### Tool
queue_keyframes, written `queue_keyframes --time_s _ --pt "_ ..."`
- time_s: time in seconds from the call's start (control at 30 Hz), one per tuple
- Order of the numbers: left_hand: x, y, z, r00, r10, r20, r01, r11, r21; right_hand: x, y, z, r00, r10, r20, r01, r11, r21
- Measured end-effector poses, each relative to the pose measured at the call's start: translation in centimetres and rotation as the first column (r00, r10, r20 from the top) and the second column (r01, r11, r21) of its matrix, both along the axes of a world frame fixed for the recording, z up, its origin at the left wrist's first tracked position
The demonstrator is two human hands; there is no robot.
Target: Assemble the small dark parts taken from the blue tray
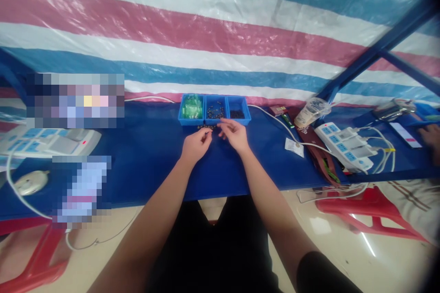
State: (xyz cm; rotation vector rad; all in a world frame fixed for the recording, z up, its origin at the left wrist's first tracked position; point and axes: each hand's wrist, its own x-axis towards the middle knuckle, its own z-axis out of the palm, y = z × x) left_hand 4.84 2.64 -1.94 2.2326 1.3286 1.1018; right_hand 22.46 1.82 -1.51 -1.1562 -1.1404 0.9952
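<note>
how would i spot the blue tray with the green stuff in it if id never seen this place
Find the blue table in front of the striped sheet, then the row of three small blue trays near its far edge. Take the leftmost tray, just beyond the left hand. Only it holds green contents; its neighbours hold small, darker parts.

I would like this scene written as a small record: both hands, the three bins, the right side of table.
Left hand: near loose small parts; grip unclear
Right hand: beside the left hand; grip unclear
Left blue bin: green packets
Middle blue bin: small parts
Right blue bin: small dark parts
Right side: plastic cup, white power strip
</note>
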Motion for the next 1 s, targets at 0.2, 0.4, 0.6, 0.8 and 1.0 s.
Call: queue_keyframes --time_s 0.2,0.4,0.6,0.8,1.0 --pt "-0.1 0.3 -0.1 0.991 0.13 0.011 -0.13 0.991 0.008 0.2 -0.7 -0.6 0.82 -0.038 0.571 -0.056 0.988 0.145" --pt "-0.1 0.4 -0.2 0.986 0.165 0.019 -0.166 0.986 0.035 -0.2 -0.7 -1.3 0.708 -0.016 0.706 -0.138 0.977 0.161" --pt "-0.1 0.4 -0.2 0.992 0.129 0.003 -0.129 0.992 0.009 -0.2 -0.5 -1.5 0.68 -0.034 0.732 -0.143 0.974 0.178" --pt "-0.1 0.5 -0.2 0.992 0.129 -0.006 -0.129 0.991 -0.019 -0.1 -0.4 -1.4 0.695 -0.03 0.718 -0.127 0.978 0.163" --pt "0.0 0.4 0.1 0.998 0.057 -0.004 -0.057 0.998 -0.03 -0.3 -1.0 -0.6 0.9 -0.038 0.434 -0.039 0.985 0.168"
